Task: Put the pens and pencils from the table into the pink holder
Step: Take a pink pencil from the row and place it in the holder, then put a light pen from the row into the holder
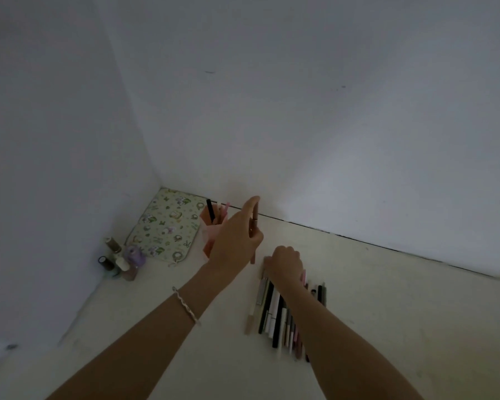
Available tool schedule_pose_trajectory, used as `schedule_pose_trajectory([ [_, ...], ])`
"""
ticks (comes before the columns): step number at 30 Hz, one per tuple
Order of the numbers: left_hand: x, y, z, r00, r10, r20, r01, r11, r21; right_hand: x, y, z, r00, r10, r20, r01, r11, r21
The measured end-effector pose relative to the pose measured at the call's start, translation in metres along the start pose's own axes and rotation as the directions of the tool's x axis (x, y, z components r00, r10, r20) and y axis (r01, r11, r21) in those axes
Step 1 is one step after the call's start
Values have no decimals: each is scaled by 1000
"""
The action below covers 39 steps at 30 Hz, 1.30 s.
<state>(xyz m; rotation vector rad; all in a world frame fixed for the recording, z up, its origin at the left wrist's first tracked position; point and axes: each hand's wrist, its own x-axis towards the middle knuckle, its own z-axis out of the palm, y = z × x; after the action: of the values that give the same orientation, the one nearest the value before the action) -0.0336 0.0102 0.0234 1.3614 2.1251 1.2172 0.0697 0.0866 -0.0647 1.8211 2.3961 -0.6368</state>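
Note:
The pink holder (208, 226) stands near the wall with a black pen (210, 210) and a few pink ones sticking out of it. My left hand (237, 238) is raised just right of the holder and pinches a brown pencil (254, 226) upright. Several pens and pencils (277, 316) lie side by side on the white table (387, 313). My right hand (285, 265) rests on the far ends of that row, fingers curled down on them; whether it grips one I cannot tell.
A flowered cloth pouch (165, 226) lies in the corner left of the holder. Several small bottles (122, 261) stand against the left wall. White walls close the table at the back and left.

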Motion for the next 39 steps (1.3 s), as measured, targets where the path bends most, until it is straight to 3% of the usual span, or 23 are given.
schedule_pose_trajectory([
  [3,3,-5,-5,998,27,-54,-28,999,-16,2,-7,10,1000,21,-3,-21,1000,11],
  [6,12,-10,-21,979,46,-198,-60,996,-69,4,-12,7,1000,24,16,-26,986,165],
  [9,26,-20,-49,896,-16,-444,-54,988,-144,15,-18,-19,998,21,-53,0,932,364],
  [12,31,-35,-66,841,-70,-536,-11,989,-148,23,-30,-59,984,-36,-177,112,893,435],
  [16,29,-50,-57,893,-59,-445,80,996,30,20,-54,-102,950,-45,-310,219,804,553],
  [19,25,-63,-48,917,22,-399,70,974,217,6,-73,-119,894,-60,-444,364,675,641],
  [21,21,-67,-49,896,24,-443,74,977,202,-3,-86,-122,868,-76,-490,450,538,713],
  [23,18,-67,-55,868,-20,-496,107,983,148,-7,-97,-114,866,-122,-485,481,468,742],
  [29,14,-50,-67,879,-73,-471,83,997,0,-5,-107,-64,906,-239,-348,420,606,676],
  [33,12,-27,-63,907,-45,-420,49,999,-1,-11,-101,-52,899,-320,-299,436,715,546],
  [37,-1,-9,-31,983,13,-186,6,995,100,-11,-77,-73,875,-260,-408,460,710,533],
  [39,-11,-11,-4,997,-72,6,68,970,235,-9,-59,-84,888,-205,-411,421,719,552],
])
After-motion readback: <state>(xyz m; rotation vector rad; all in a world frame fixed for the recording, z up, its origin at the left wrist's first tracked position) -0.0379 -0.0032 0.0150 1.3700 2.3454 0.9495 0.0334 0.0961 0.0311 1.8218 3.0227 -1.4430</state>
